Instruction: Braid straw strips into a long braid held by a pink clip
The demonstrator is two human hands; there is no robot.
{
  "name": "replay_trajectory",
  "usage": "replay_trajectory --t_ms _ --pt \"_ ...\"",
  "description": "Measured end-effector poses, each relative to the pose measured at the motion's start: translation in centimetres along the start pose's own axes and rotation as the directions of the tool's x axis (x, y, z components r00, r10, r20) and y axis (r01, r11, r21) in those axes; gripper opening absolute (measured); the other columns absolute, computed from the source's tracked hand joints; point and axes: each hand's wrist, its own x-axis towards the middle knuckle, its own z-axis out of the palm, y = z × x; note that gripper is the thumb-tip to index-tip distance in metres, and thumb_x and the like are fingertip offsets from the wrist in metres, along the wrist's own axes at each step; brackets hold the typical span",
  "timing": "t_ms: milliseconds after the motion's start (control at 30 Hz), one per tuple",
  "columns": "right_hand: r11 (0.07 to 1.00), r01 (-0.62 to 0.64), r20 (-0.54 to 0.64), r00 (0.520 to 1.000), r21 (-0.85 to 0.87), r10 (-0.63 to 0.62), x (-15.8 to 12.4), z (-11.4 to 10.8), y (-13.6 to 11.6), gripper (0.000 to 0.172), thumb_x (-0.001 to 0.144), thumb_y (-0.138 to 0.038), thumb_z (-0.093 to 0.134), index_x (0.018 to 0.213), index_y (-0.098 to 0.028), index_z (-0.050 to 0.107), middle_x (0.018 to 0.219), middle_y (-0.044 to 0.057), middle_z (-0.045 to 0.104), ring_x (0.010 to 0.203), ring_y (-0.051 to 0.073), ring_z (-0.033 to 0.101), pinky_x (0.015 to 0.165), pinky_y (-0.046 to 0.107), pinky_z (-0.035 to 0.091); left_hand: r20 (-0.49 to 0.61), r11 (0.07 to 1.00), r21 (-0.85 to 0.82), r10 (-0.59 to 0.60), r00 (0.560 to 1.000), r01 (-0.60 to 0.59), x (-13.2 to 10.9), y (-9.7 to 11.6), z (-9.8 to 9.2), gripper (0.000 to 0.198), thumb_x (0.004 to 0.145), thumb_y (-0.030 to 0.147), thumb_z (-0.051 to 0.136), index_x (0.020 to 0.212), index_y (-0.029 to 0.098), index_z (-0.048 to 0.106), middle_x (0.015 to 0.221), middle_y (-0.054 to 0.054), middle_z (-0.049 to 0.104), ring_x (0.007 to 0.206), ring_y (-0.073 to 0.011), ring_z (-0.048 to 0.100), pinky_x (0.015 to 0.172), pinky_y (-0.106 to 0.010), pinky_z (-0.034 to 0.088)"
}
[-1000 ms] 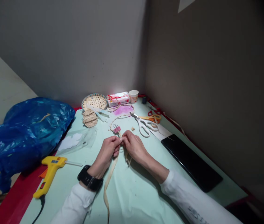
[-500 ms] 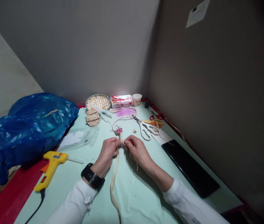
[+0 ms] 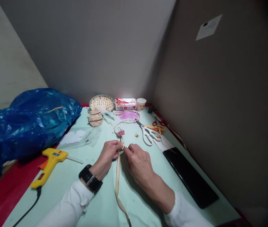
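My left hand (image 3: 110, 152), with a black watch on its wrist, pinches the pale braided cord (image 3: 122, 142) just below a pink binder clip (image 3: 121, 133). Close beside it, my right hand (image 3: 137, 159) has its fingers closed at the same cord, knuckles up; its fingertips are partly hidden. A long flat pale strip (image 3: 117, 183) hangs from between the hands toward the front of the green cloth. Beyond the clip the thin cord curves back over a purple patch (image 3: 128, 116).
White scissors (image 3: 148, 134), orange scissors (image 3: 159, 128) and a black tablet (image 3: 190, 178) lie at right. A yellow glue gun (image 3: 51, 164) and blue bag (image 3: 39, 116) are at left. Behind stand a woven basket (image 3: 102, 102), a tissue pack (image 3: 125, 104) and a cup (image 3: 141, 103).
My right hand has turned knuckles up and shifted slightly down, its fingertips still by the cord. My left hand keeps its pinch. The whole view has tilted a little.
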Motion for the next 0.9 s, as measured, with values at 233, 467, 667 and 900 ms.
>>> replay_trajectory --t_ms 233,467,667,900 --pt "0.991 0.085 0.046 0.996 -0.103 -0.081 0.0 0.4 -0.8 0.018 0.088 -0.008 0.048 0.094 -0.016 0.063 0.089 0.009 0.063 0.085 0.022 0.053 0.061 0.031 0.036 0.055 0.999 0.039 -0.007 0.998 0.005 -0.2 0.1 0.0 0.025 0.065 0.032 0.069 0.059 0.016 0.051 0.049 0.009 0.037 0.038 -0.0022 0.025 0.040 -0.019 0.013" --pt "0.940 -0.137 0.066 0.990 0.312 0.122 1.2 -1.0 1.6 0.038 0.097 -0.031 0.040 0.076 -0.017 0.067 0.077 0.007 0.065 0.077 0.018 0.055 0.069 0.029 0.036 0.009 0.982 0.176 0.064 0.998 -0.065 -0.7 0.3 0.2 0.021 0.065 0.031 0.068 0.061 0.015 0.057 0.048 0.007 0.041 0.042 -0.0051 0.031 0.042 -0.020 0.018" --pt "0.911 -0.215 0.032 0.976 0.352 0.217 2.6 -1.1 4.1 0.024 0.090 -0.029 0.051 0.079 -0.015 0.068 0.092 0.009 0.067 0.091 0.023 0.056 0.080 0.032 0.036 -0.002 0.969 0.233 0.085 0.996 -0.083 -0.5 0.1 0.1 0.019 0.066 0.031 0.066 0.060 0.016 0.056 0.048 0.008 0.039 0.043 -0.0061 0.030 0.044 -0.021 0.018" --pt "0.827 -0.183 0.148 0.981 0.532 0.122 3.9 -0.1 2.4 0.020 0.090 -0.021 0.046 0.095 -0.014 0.063 0.085 0.008 0.065 0.078 0.017 0.054 0.070 0.027 0.036 0.028 0.960 0.264 0.088 0.996 -0.092 0.0 -0.2 -0.2 0.017 0.066 0.031 0.061 0.062 0.016 0.055 0.048 0.008 0.037 0.044 -0.0066 0.028 0.044 -0.022 0.018"
